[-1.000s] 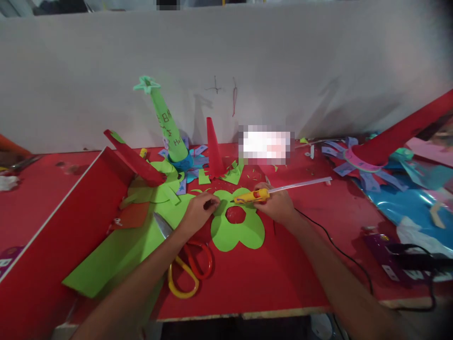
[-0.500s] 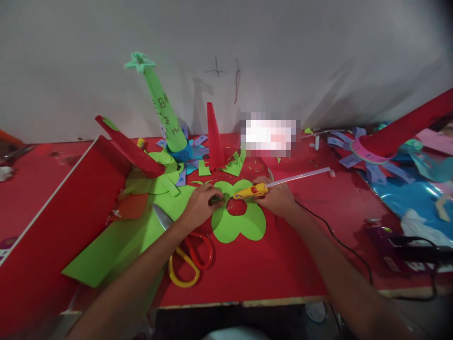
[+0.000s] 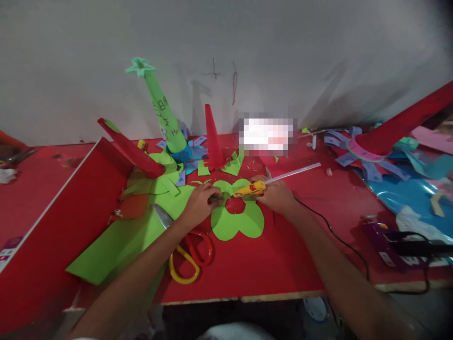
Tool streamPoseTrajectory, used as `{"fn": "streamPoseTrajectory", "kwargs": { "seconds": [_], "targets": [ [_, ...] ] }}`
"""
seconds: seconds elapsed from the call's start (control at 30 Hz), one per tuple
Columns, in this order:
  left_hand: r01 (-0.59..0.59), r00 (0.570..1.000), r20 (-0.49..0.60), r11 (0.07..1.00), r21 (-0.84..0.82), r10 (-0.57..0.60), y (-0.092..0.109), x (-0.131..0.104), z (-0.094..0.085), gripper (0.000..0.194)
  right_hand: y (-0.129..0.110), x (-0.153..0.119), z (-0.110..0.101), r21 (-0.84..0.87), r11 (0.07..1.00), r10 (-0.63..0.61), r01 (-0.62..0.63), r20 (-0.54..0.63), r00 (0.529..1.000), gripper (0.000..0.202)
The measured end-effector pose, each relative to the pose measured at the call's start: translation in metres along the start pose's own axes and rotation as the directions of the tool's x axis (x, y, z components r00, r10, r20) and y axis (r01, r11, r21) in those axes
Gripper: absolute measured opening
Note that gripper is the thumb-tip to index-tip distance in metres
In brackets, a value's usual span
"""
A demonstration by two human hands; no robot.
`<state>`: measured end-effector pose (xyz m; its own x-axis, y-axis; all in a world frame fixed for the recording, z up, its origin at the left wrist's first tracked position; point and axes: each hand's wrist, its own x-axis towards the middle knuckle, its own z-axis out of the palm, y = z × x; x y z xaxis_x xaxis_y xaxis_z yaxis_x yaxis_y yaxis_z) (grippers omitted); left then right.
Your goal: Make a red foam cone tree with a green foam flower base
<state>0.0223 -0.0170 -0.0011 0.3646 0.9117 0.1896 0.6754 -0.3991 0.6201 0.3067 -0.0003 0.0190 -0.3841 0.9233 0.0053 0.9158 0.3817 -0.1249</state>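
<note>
Right hand: fingers wrapped round yellow glue gun, clear glue stick jutting from its back end. Nozzle at far edge of the centre hole in green paper flower – contact cannot be told. Flower flat on red table, between the hands. Left hand: fingers curled at flower's left far petal – cannot tell whether pinching it. Scissors partly under left forearm

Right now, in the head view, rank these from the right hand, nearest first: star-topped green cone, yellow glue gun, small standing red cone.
1. Yellow glue gun: in the right hand's grip, nozzle to the left.
2. Small standing red cone: ahead and left of that hand.
3. Star-topped green cone: farther left, beyond the red cone.
</note>
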Motion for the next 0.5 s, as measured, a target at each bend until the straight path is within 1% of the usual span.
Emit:
{"fn": "streamPoseTrajectory", "kwargs": {
  "seconds": [0.17,0.37,0.5],
  "targets": [
    [0.006,1.000,0.019,1.000,-0.012,-0.006,0.0019,0.0008,-0.0022,0.009,0.0016,0.0009,-0.0033,-0.029,1.000,0.010,-0.008,0.074,0.997,0.036],
    [0.017,1.000,0.011,0.999,-0.027,-0.017,0.0018,0.0009,-0.0023,0.009,0.0040,0.0008,-0.0010,-0.041,0.999,-0.011,0.013,0.046,0.999,0.034],
    [0.004,1.000,0.005,1.000,-0.026,-0.004,-0.0006,0.0006,-0.0008,0.010,0.0060,0.0006,-0.0016,-0.027,0.999,-0.019,0.020,0.038,0.999,0.034]
  ]
}}
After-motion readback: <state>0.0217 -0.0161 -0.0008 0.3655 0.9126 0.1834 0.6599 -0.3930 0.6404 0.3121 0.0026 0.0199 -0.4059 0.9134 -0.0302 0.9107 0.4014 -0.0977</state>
